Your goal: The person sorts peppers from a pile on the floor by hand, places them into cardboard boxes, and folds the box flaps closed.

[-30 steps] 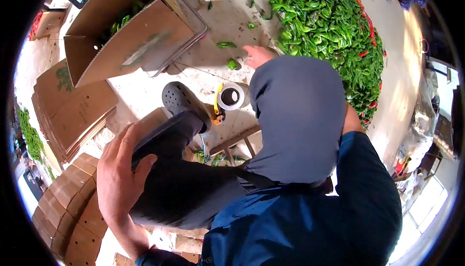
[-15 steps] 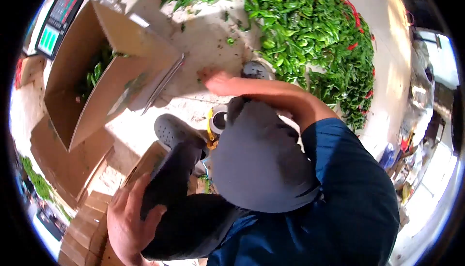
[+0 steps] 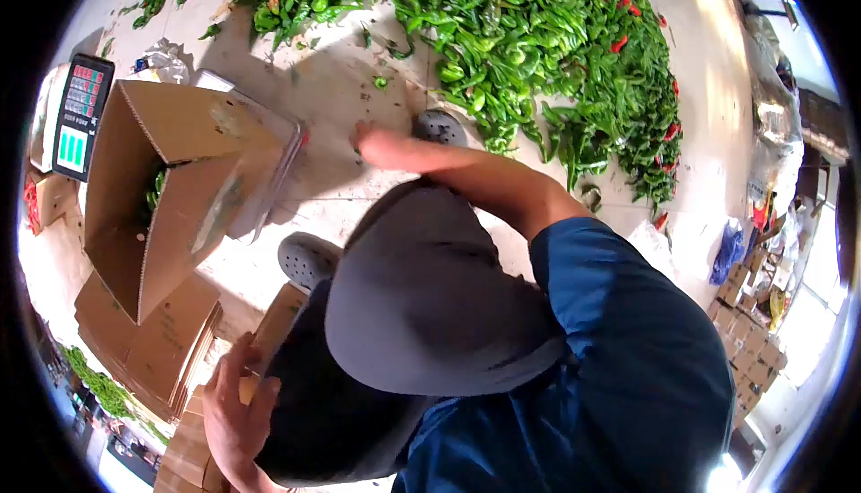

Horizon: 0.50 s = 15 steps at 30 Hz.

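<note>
My right hand (image 3: 384, 147) reaches low over the pale floor, beside the toe of a grey clog (image 3: 439, 127) and short of the pepper pile. Its fingers are blurred, so I cannot make out whether they hold anything. A large heap of green peppers (image 3: 529, 53), with a few red ones among them, spreads just beyond. My left hand (image 3: 235, 412) is beside my bent left knee, fingers apart and nothing in them. An open cardboard box (image 3: 184, 210) stands on a flat scale platform (image 3: 285, 157), with some green peppers inside.
A scale display (image 3: 83, 116) stands behind the box. Flattened cardboard (image 3: 148, 331) is stacked at lower left, near another strip of green peppers (image 3: 99, 385). Cartons (image 3: 749, 331) and plastic bags (image 3: 773, 125) line the right side. Loose pepper bits lie on the floor.
The view has shifted, bringing the box lower and the pepper heap leftward. My knee now hides the yellow-handled item seen between my feet. Both hands keep much the same places.
</note>
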Each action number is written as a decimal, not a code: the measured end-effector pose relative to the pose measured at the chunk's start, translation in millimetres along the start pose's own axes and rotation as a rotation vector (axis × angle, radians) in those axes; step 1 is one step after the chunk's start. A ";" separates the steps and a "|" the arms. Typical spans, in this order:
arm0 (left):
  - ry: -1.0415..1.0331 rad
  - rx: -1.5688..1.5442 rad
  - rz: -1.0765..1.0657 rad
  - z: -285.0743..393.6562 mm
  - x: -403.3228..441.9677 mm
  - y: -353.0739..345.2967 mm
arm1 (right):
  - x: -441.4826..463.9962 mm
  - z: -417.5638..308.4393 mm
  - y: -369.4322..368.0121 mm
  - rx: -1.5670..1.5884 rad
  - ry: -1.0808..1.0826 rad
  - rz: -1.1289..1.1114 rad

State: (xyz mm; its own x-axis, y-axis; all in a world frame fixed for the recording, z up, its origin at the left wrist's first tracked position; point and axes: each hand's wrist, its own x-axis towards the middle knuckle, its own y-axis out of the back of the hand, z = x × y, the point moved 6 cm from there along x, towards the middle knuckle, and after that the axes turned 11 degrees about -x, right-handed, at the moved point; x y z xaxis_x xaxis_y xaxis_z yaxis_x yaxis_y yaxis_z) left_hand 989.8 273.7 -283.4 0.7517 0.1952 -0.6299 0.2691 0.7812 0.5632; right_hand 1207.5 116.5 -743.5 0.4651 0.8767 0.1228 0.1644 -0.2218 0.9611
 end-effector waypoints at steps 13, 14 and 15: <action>0.021 -0.173 0.001 -40.3 -13.0 -16.0 | -429.0 149.4 204.9 0.677 -1.440 -0.390; 0.039 -0.179 0.017 -43.7 -13.1 -16.6 | -484.2 145.8 166.3 0.631 -1.449 -0.390; 0.047 -0.183 0.012 -43.7 -11.3 -17.2 | -522.1 142.7 133.7 0.585 -1.456 -0.389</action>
State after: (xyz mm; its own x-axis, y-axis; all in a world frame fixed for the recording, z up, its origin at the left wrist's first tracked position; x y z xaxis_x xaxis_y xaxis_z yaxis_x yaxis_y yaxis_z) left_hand 950.3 283.9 -309.3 0.7243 0.2289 -0.6504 0.1433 0.8727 0.4667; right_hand 1110.8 -431.8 -714.4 0.6503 -0.1363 -0.7474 0.5969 -0.5168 0.6136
